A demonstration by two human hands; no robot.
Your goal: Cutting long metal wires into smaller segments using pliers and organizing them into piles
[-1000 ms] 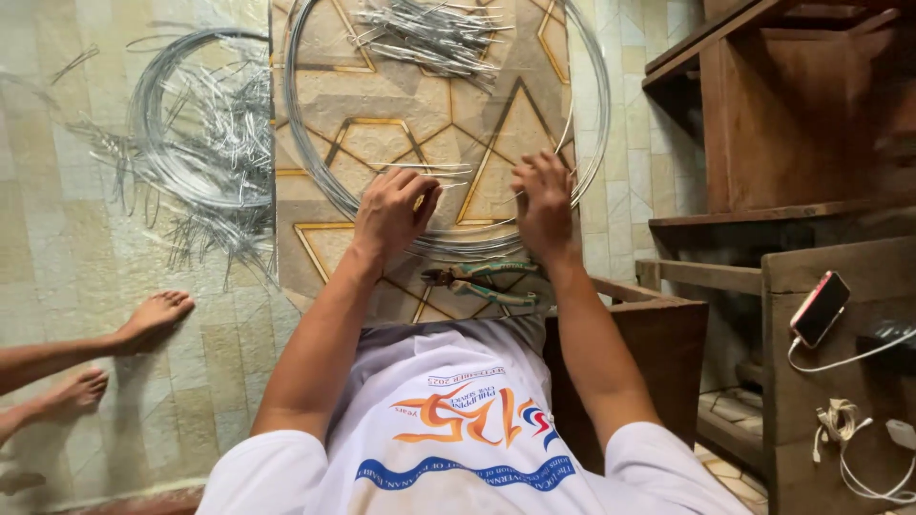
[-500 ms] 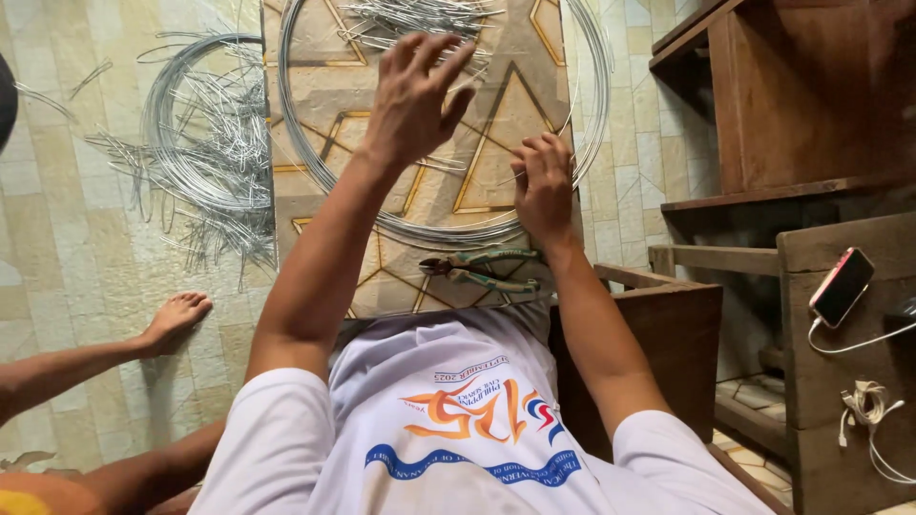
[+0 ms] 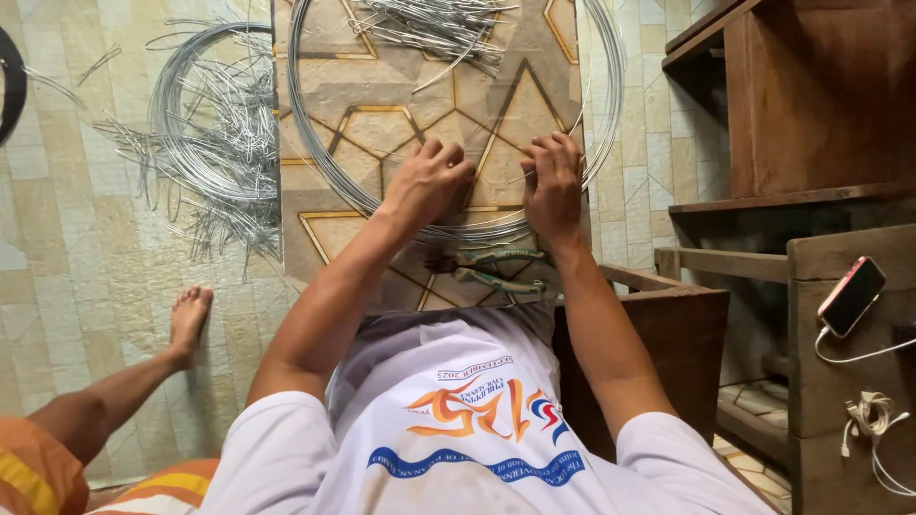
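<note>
Both hands down on a patterned board (image 3: 382, 105), side by side at the near edge of a big wire coil (image 3: 324, 162) lying flat on it. Left hand (image 3: 426, 181) curled, fingers bent over the coil's near arc, knuckles up; looks like it pinches wire, but the grip is hidden under the fingers. Right hand (image 3: 551, 186) also curled, fingertips pressed together on a thin wire piece (image 3: 523, 176) that pokes out toward the left hand. Hands near each other, not touching.

Pliers (image 3: 496, 269) with green handles lie on the board just below the hands, untouched. Pile of short cut wires (image 3: 434, 29) at the far end of the board, inside the coil. Second wire coil (image 3: 205, 124) with loose ends on the tiled floor, left of the board. Another person's bare foot (image 3: 188, 319) on the floor at left. Phone (image 3: 851, 296) on a wooden shelf at right, cable attached.
</note>
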